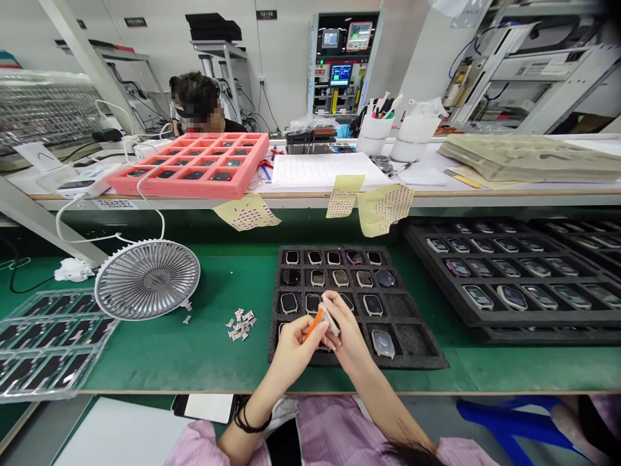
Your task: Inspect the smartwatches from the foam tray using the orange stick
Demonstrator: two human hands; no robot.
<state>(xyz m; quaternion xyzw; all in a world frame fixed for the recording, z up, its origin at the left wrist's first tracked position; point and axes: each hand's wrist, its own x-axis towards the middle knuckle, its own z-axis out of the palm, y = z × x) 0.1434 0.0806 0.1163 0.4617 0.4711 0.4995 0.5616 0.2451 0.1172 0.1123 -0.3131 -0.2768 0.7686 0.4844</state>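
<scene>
My left hand (294, 343) is closed on a slim orange tool (314, 322), its exact kind not clear from here. In my right hand (348, 330) is a pale-cased smartwatch (330, 320), tilted and partly covered by my fingers. The orange tool's tip meets or nearly meets the watch's edge. Both hands are above a black foam tray (405, 304) with smartwatches in its compartments, among them one watch (383, 343) beside my right wrist. My hands hide some of the tray's lower compartments. Small pale pieces (241, 325) lie in a loose pile left of the tray.
A round grey fan (148, 279) lies to the left, near a clear plastic tray (48, 343) of black parts. More foam trays of watches (485, 278) are at right. A pink foam tray (194, 165) and yellow sheets (385, 210) are on the shelf. A person (196, 103) sits beyond.
</scene>
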